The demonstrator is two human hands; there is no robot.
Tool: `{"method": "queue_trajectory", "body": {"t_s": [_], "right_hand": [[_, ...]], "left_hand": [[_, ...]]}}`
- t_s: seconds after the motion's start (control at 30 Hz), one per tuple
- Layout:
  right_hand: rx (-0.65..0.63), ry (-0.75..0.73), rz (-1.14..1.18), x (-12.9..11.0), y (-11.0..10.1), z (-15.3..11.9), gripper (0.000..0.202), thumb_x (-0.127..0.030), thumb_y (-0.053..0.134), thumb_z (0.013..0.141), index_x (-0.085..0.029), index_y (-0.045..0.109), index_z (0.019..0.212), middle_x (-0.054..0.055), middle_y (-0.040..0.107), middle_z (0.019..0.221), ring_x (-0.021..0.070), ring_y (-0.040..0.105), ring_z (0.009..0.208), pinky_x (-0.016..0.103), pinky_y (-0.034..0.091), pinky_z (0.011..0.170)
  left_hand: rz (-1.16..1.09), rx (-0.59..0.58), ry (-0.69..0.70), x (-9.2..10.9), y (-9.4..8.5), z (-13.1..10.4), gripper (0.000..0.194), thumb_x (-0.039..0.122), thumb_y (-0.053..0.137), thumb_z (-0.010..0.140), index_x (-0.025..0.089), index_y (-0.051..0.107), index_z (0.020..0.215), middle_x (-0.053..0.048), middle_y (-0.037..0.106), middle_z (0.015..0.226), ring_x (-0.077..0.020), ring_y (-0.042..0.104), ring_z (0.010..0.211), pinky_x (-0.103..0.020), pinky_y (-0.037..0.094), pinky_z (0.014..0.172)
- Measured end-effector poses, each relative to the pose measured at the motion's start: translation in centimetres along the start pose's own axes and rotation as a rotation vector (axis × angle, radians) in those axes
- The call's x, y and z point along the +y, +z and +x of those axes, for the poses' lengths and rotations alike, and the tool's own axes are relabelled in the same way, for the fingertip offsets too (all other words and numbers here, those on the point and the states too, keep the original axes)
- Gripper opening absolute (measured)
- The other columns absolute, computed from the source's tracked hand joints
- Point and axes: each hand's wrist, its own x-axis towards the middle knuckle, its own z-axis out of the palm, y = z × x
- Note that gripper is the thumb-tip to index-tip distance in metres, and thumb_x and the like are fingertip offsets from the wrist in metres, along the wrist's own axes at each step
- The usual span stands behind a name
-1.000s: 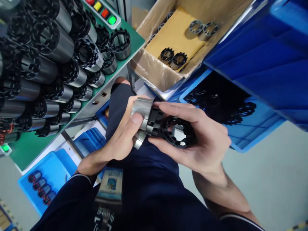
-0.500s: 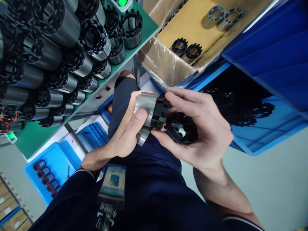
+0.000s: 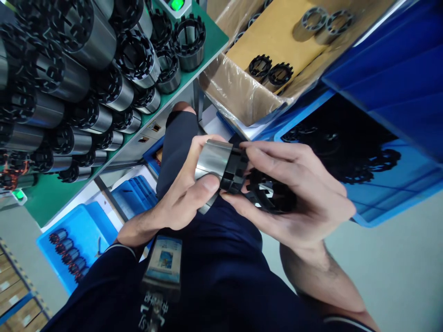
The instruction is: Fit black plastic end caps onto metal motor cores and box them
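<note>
cylinders (image 3: 191, 61) (black-rimmed) on green table (image 3: 214, 39)

Cores (image 3: 122, 97) on bench (image 3: 48, 200) left, carton (image 3: 242, 94) right, rings (image 3: 385, 160) seemingly in bin (image 3: 406, 190)

Counts: 2 hands, left (image 3: 183, 198) and right (image 3: 304, 193). At least 1 steel core (image 3: 215, 159) and 2 black rings (image 3: 272, 194) were held. Desk (image 3: 48, 196): over 15 toothed cores (image 3: 189, 46), overlap hid the total; 2 green lamps (image 3: 177, 5), 1 by the right corner, 1 by the left edge. Carton (image 3: 238, 94) sheet (image 3: 273, 34): 2 toothed cores at the near edge, 2 bare cores (image 3: 309, 27) toward the right edge. Lower-left bin (image 3: 90, 230): at least 5 wound cores (image 3: 71, 256). Right bin (image 3: 411, 184): dark ring pile (image 3: 374, 161), uncountable. 1 badge (image 3: 164, 259).
</note>
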Motion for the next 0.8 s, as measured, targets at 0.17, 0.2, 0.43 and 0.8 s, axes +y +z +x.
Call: {"method": "queue_trajectory", "body": {"t_s": [0.17,0.2,0.43,0.8], "right_hand": [[-0.053,-0.135,0.024,0.5,-1.2,-0.7,0.075,-0.014,0.111,0.089,0.000,0.084,0.157,0.025,0.083,0.151,0.0227,0.084,0.135,0.031,0.074,0.099],[-0.054,-0.128,0.026,0.6,-1.2,-0.7,0.075,-0.014,0.112,0.089,0.001,0.084,0.157,0.025,0.082,0.151,0.0221,0.083,0.137,0.031,0.074,0.102],[-0.047,-0.195,0.005,1.2,-1.0,-0.2,0.082,-0.018,0.114,0.079,0.004,0.086,0.152,0.027,0.084,0.146,0.0244,0.085,0.127,0.029,0.074,0.089],[0.021,-0.095,0.061,0.8,-0.1,-0.6,0.089,-0.002,0.105,0.071,-0.012,0.088,0.157,0.018,0.087,0.149,0.0307,0.087,0.129,0.038,0.074,0.083]], "left_hand": [[0.049,-0.037,-0.062,0.5,-0.4,-0.5,0.049,0.044,0.063,0.133,0.031,0.051,0.179,-0.012,0.061,0.151,-0.0301,0.064,0.121,-0.045,0.056,0.110],[0.064,-0.023,-0.071,0.6,-0.3,-0.5,0.046,0.046,0.061,0.134,0.033,0.053,0.177,-0.010,0.061,0.149,-0.0294,0.065,0.122,-0.044,0.057,0.112],[0.073,0.134,-0.218,2.3,0.9,1.5,0.063,0.063,0.083,0.124,0.035,0.057,0.175,-0.007,0.076,0.134,-0.0338,0.083,0.126,-0.049,0.075,0.115],[0.149,0.252,-0.195,4.1,1.6,4.1,0.069,0.069,0.087,0.117,0.036,0.064,0.173,-0.008,0.077,0.127,-0.0417,0.083,0.133,-0.056,0.076,0.114]]}}
